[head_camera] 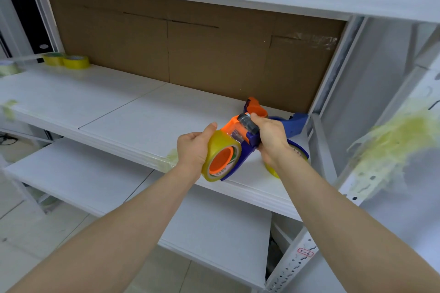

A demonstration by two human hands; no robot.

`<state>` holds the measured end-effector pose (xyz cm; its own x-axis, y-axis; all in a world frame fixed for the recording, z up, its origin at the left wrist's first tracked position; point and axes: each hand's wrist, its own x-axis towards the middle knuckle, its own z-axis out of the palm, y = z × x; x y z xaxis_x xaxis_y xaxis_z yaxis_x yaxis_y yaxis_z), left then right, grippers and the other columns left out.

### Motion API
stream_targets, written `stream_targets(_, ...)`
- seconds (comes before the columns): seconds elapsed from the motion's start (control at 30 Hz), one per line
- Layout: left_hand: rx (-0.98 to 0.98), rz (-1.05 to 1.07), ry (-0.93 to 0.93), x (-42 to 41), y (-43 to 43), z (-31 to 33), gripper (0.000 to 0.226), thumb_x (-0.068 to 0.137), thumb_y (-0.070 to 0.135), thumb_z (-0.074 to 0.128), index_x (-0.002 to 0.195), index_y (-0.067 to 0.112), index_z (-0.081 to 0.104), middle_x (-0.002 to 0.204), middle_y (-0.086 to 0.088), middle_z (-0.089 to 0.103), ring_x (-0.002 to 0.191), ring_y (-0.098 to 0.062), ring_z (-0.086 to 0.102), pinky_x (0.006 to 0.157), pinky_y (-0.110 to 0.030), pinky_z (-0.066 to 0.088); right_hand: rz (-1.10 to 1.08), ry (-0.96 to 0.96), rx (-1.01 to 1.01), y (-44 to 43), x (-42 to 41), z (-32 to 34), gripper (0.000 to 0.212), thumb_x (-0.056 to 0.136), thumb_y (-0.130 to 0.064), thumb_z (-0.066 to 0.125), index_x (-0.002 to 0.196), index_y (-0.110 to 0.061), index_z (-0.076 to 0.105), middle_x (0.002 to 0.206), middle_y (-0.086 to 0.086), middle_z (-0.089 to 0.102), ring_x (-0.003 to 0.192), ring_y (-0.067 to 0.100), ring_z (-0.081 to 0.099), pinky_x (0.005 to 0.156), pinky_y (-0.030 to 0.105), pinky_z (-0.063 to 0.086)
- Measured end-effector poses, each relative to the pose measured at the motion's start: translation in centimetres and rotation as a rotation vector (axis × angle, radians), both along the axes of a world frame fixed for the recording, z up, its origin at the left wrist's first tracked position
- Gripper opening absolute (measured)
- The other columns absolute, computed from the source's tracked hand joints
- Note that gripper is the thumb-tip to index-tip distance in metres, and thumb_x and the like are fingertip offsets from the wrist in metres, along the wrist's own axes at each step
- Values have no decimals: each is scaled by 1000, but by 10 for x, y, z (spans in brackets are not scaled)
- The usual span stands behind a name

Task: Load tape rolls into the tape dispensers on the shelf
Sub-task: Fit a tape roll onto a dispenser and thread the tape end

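A blue and orange tape dispenser is held above the front of the white shelf. A yellowish tape roll sits on its orange hub. My left hand cups the roll from the left. My right hand grips the dispenser's front end by the black roller. Behind my right hand stands a second blue and orange dispenser, and a dispenser with a yellow roll lies partly hidden under my right wrist. Two spare yellow rolls rest at the shelf's far left.
Brown cardboard lines the back of the shelf. A white upright post stands close on the right. A lower white shelf juts out beneath. Yellowish tape residue clings to the right frame.
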<state>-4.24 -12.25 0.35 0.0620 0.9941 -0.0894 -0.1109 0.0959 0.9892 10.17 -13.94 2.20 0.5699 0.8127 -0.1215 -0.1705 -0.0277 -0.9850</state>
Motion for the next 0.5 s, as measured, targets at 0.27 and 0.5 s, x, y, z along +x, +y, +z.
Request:
stream_targets(0.27,-13,14,23,1,2,-4,26,84,45,63,71,24,54,73,2,62,71,-17,62,69,-30,53,17,115,-13,-3,4,-2,11,87,-17,62,97,-15,56,91,7,66,86,22,65,83,40,54)
stream_targets(0.5,-32,10,34,2,2,-4,26,85,44,63,73,24,51,73,3,59,67,-14,58,58,-24,48,55,247,26,-10,3,-5,8,89,-17,57,96,-14,58,96,9,65,99,25,62,93,41,51)
